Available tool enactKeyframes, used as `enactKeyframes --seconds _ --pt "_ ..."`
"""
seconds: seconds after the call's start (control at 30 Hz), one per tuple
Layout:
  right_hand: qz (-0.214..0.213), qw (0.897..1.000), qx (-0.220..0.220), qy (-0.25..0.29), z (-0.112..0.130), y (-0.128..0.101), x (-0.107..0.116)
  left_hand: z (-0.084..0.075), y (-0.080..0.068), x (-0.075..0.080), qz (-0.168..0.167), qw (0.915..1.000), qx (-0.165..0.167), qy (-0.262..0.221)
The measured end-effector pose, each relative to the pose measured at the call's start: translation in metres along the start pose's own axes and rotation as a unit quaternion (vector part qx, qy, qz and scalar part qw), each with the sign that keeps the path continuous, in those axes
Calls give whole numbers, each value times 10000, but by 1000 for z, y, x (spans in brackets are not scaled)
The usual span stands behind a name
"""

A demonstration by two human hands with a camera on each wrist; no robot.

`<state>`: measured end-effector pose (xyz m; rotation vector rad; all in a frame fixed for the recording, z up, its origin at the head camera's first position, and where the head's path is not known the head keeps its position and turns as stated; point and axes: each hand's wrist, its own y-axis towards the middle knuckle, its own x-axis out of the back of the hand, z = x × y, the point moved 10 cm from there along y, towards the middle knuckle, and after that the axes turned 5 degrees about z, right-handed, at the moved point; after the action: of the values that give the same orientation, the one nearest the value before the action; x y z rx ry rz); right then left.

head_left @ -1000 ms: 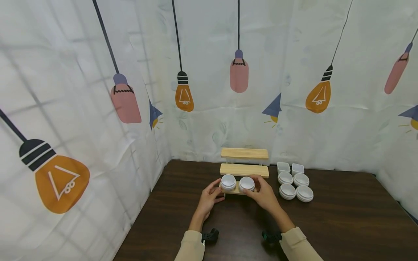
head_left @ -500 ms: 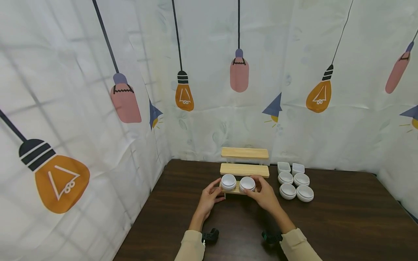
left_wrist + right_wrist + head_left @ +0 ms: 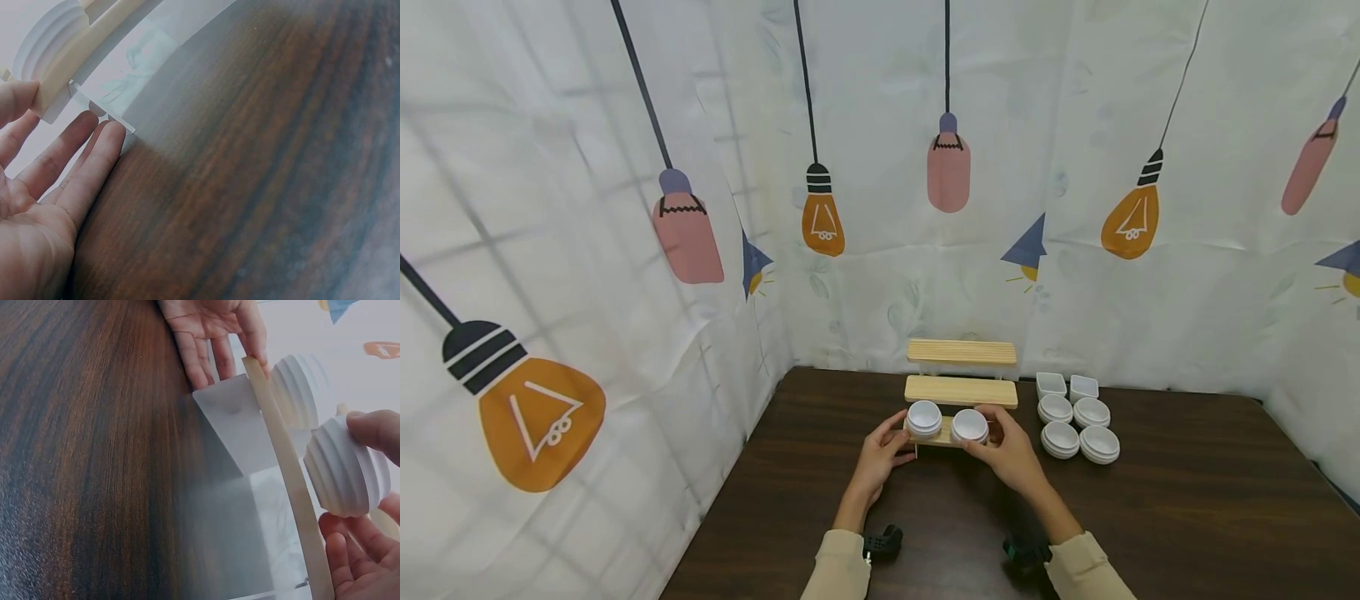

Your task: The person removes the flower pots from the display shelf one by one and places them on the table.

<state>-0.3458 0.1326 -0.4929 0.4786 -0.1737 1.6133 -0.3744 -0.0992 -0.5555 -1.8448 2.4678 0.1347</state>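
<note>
A three-tier wooden stand (image 3: 961, 390) with clear side panels stands at the back middle of the dark table (image 3: 1187, 500). Two white ribbed bowls sit on its lowest plank (image 3: 281, 456). My right hand (image 3: 996, 442) grips the right bowl (image 3: 970, 426), thumb above and fingers below, as the right wrist view shows on that bowl (image 3: 347, 475). My left hand (image 3: 901, 440) rests with straight fingers (image 3: 94, 156) against the clear left panel (image 3: 106, 115), its thumb at the plank's end beside the left bowl (image 3: 923, 418). The two upper planks are bare.
To the right of the stand lie several low stacks of round white dishes (image 3: 1078, 427), with two small square dishes (image 3: 1051, 383) behind them. A curtain printed with light bulbs (image 3: 947, 167) closes the table's back and left sides.
The right bowl has shifted very slightly to the right under my right hand. My left hand has not moved.
</note>
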Motion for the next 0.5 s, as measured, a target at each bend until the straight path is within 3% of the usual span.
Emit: enactKeyframes --seconds 0.5 --pt "-132 9997 38 207 2 -7 11 -1 -2 0 1 10000 -34 51"
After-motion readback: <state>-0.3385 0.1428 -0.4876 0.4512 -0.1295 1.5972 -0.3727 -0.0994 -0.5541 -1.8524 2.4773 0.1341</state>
